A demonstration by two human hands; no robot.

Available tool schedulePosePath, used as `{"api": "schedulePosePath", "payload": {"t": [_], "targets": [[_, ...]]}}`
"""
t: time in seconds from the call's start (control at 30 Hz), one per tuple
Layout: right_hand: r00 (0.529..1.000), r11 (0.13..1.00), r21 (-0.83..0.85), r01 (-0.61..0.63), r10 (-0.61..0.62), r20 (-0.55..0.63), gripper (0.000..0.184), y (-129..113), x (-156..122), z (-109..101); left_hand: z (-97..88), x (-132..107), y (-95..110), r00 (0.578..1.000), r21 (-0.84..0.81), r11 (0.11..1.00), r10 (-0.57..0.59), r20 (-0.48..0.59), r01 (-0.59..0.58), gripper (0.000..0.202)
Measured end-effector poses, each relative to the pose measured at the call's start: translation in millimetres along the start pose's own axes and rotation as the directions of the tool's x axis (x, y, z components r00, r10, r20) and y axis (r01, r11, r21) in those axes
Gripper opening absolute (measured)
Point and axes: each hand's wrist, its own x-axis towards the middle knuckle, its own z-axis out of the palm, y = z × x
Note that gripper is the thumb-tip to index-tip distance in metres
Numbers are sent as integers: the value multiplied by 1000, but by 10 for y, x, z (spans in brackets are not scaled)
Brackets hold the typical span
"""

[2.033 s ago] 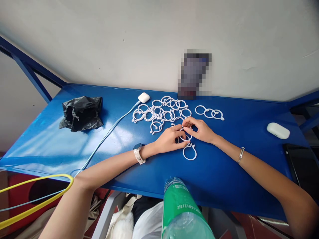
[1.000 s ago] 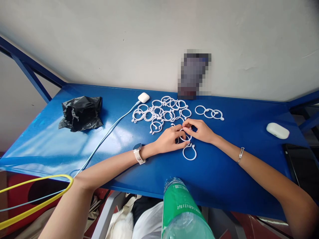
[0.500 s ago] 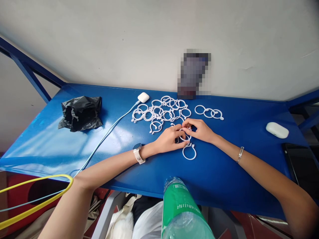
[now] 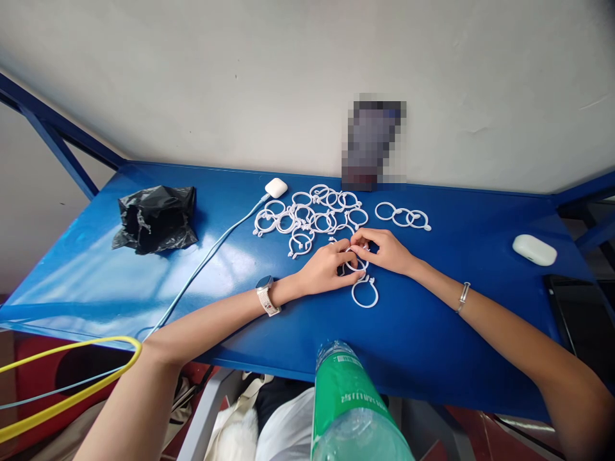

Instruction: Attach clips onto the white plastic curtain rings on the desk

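My left hand [image 4: 329,267] and my right hand [image 4: 382,250] meet over the blue table, their fingers closed on a white plastic ring [image 4: 358,265] with a small clasp. Part of that ring is hidden behind my fingers. Just below it lies another white ring [image 4: 365,294] with its clasp toward my hands; whether the two are linked I cannot tell. Beyond my left hand spreads a pile of several similar white rings [image 4: 302,214]. To the right of the pile, three overlapping rings [image 4: 402,218] form a short row.
A crumpled black plastic bag [image 4: 156,221] sits at the left. A white charger [image 4: 276,187] with a pale blue cable lies behind the pile. At right are a white earbud case [image 4: 535,251] and a dark phone-like device [image 4: 574,314]. A green-labelled bottle [image 4: 350,390] stands in front.
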Motion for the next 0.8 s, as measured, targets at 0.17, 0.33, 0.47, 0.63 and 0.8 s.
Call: {"api": "schedulePosePath", "payload": {"t": [0.17, 0.33, 0.47, 0.63, 0.8], "targets": [[1000, 1000, -3, -1, 1, -1, 13, -3, -1, 0, -1, 2, -2, 1000, -7, 1000, -1, 6, 1, 27], [1000, 1000, 2, -2, 2, 1, 15, -16, 2, -3, -3, 4, 0, 1000, -8, 1000, -10, 16, 10, 28], [1000, 1000, -3, -3, 3, 8, 17, -20, 5, -7, -4, 3, 1, 1000, -4, 1000, -10, 23, 10, 28], [1000, 1000, -10, -8, 8, 15, 19, -25, 3, -9, -2, 3, -4, 1000, -8, 1000, 3, 14, -3, 27], [1000, 1000, -14, -12, 12, 17, 20, -35, 6, -10, -8, 4, 6, 1000, -6, 1000, -12, 21, 12, 28]]}}
